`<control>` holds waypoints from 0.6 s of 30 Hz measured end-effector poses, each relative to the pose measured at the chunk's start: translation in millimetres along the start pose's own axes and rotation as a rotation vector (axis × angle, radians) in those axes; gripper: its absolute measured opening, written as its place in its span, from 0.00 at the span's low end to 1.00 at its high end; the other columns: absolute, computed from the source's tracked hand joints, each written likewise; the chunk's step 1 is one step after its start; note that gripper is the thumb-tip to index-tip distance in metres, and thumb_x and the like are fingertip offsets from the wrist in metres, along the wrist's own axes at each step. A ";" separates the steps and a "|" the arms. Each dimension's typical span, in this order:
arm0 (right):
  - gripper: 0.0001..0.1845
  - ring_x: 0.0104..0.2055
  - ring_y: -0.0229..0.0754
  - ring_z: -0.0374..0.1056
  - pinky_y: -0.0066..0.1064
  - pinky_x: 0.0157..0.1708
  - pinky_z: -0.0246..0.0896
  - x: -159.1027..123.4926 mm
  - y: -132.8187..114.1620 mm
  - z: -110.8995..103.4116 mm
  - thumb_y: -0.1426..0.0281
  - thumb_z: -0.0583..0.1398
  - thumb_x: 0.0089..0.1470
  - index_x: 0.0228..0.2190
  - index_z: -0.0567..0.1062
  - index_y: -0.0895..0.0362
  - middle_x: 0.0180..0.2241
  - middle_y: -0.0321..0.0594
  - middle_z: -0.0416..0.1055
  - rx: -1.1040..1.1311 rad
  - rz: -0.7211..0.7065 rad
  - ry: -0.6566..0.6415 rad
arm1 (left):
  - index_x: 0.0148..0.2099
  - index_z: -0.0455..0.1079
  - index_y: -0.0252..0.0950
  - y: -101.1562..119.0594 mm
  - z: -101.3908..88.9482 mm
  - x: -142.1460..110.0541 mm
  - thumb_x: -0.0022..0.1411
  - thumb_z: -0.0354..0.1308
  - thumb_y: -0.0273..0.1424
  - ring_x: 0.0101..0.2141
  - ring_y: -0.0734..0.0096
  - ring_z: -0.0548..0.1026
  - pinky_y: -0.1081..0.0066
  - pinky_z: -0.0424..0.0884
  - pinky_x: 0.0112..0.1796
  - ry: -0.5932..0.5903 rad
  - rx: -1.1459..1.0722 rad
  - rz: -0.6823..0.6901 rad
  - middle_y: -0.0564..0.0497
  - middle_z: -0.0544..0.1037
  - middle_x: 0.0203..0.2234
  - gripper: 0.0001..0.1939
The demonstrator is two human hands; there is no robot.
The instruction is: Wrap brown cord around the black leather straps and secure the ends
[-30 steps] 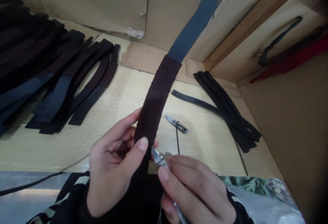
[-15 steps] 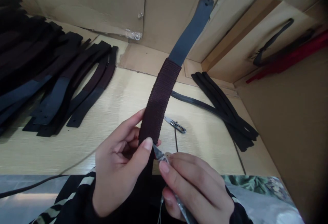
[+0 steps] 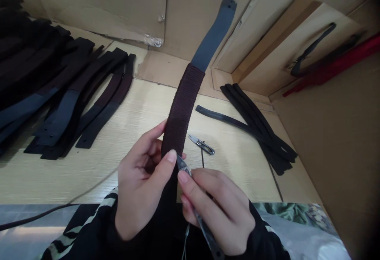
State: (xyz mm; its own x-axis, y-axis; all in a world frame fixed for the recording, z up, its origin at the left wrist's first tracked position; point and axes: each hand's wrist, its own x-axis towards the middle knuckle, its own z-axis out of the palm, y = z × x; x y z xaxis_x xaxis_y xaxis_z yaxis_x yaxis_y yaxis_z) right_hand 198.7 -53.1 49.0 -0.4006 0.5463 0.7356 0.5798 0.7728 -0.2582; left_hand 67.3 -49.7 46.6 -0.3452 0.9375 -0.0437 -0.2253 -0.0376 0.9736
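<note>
One left hand [image 3: 139,176], one right hand [image 3: 216,208], one thread-wrapped strap [image 3: 181,113], and two pairs of thread snips [image 3: 201,144], one held, one lying.

Wrapped strap [image 3: 181,113] in left hand [image 3: 139,176]

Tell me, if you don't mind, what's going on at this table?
A person's left hand grips a long strap with a dark woven section, while the right hand holds small metal snips, tips at the strap's edge. A second pair of snips lies on the wooden table, with more straps piled nearby.
</note>
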 end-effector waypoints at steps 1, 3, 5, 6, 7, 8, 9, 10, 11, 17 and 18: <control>0.08 0.34 0.37 0.73 0.25 0.31 0.74 0.2 -0.3 2.1 0.76 0.58 0.57 0.36 0.77 0.67 0.29 0.43 0.74 0.017 0.021 0.023 | 0.49 0.74 0.45 -1.1 0.4 0.4 0.56 0.64 0.26 0.26 0.74 0.79 0.79 0.77 0.28 0.001 -0.024 0.012 0.57 0.79 0.26 0.18; 0.08 0.34 0.37 0.72 0.26 0.32 0.74 0.5 -1.2 5.1 0.76 0.58 0.57 0.37 0.77 0.67 0.29 0.43 0.74 0.010 0.022 0.018 | 0.49 0.73 0.48 -4.2 1.1 1.1 0.61 0.61 0.31 0.24 0.75 0.77 0.78 0.76 0.28 -0.008 -0.092 0.015 0.57 0.79 0.26 0.14; 0.08 0.34 0.36 0.72 0.26 0.33 0.74 1.0 -2.0 6.8 0.76 0.59 0.57 0.38 0.77 0.67 0.29 0.44 0.74 0.000 0.021 0.030 | 0.49 0.73 0.49 -7.7 2.0 2.2 0.64 0.57 0.36 0.23 0.75 0.75 0.77 0.75 0.27 0.001 -0.139 0.009 0.56 0.79 0.28 0.11; 0.08 0.34 0.37 0.72 0.26 0.33 0.74 1.1 -2.1 7.6 0.76 0.59 0.57 0.38 0.77 0.67 0.29 0.44 0.75 -0.010 0.018 0.032 | 0.48 0.73 0.49 -9.4 2.7 3.0 0.66 0.55 0.37 0.23 0.75 0.75 0.76 0.75 0.27 0.023 -0.144 0.019 0.56 0.80 0.31 0.10; 0.09 0.35 0.37 0.73 0.26 0.32 0.74 1.2 -1.9 8.6 0.76 0.59 0.57 0.38 0.77 0.67 0.29 0.45 0.75 -0.024 0.010 0.032 | 0.48 0.73 0.48 -10.8 3.4 4.0 0.66 0.54 0.37 0.25 0.75 0.76 0.75 0.75 0.28 0.043 -0.136 0.041 0.56 0.80 0.35 0.10; 0.09 0.35 0.38 0.73 0.26 0.32 0.74 1.2 -1.5 10.1 0.76 0.59 0.57 0.38 0.77 0.67 0.28 0.45 0.75 -0.035 0.001 0.029 | 0.47 0.73 0.48 -11.8 4.2 5.2 0.66 0.55 0.36 0.27 0.74 0.77 0.75 0.75 0.30 0.056 -0.122 0.072 0.56 0.79 0.40 0.10; 0.08 0.36 0.38 0.73 0.27 0.32 0.73 1.1 -1.1 12.0 0.76 0.59 0.57 0.38 0.77 0.67 0.28 0.46 0.76 -0.044 -0.012 0.023 | 0.47 0.73 0.48 -12.5 5.1 6.4 0.66 0.55 0.36 0.30 0.74 0.78 0.75 0.75 0.32 0.058 -0.109 0.102 0.56 0.77 0.45 0.09; 0.08 0.36 0.39 0.73 0.27 0.32 0.73 1.1 -0.7 14.2 0.77 0.59 0.57 0.38 0.77 0.67 0.28 0.46 0.76 -0.049 -0.024 0.036 | 0.47 0.73 0.48 -12.8 6.0 7.7 0.66 0.55 0.36 0.32 0.74 0.78 0.75 0.76 0.34 0.047 -0.100 0.122 0.56 0.76 0.48 0.09; 0.08 0.36 0.40 0.73 0.28 0.31 0.73 1.0 -0.4 16.7 0.77 0.60 0.56 0.38 0.77 0.68 0.28 0.47 0.76 -0.053 -0.039 0.057 | 0.47 0.73 0.48 -12.9 6.8 8.8 0.67 0.54 0.36 0.33 0.74 0.78 0.76 0.76 0.34 0.025 -0.097 0.131 0.57 0.75 0.49 0.09; 0.09 0.34 0.41 0.73 0.30 0.28 0.72 3.3 4.7 20.3 0.79 0.61 0.54 0.39 0.76 0.70 0.28 0.48 0.76 -0.073 -0.087 0.110 | 0.47 0.72 0.46 -13.0 7.0 14.3 0.67 0.54 0.34 0.36 0.74 0.79 0.79 0.77 0.33 -0.011 -0.105 0.148 0.55 0.76 0.47 0.09; 0.09 0.36 0.42 0.73 0.31 0.29 0.73 3.7 6.4 18.4 0.79 0.61 0.54 0.39 0.76 0.69 0.29 0.49 0.76 -0.090 -0.115 0.039 | 0.47 0.72 0.46 -12.9 6.0 15.3 0.67 0.54 0.34 0.35 0.73 0.79 0.78 0.77 0.32 -0.012 -0.119 0.140 0.55 0.76 0.47 0.09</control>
State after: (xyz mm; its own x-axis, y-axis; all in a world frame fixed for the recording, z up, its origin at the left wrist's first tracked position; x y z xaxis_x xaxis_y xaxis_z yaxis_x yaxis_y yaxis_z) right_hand 187.9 -40.1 38.5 -0.4409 0.4417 0.7813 0.5941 0.7962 -0.1148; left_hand 70.4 -32.8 34.7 -0.3704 0.9241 0.0940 -0.2825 -0.2085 0.9364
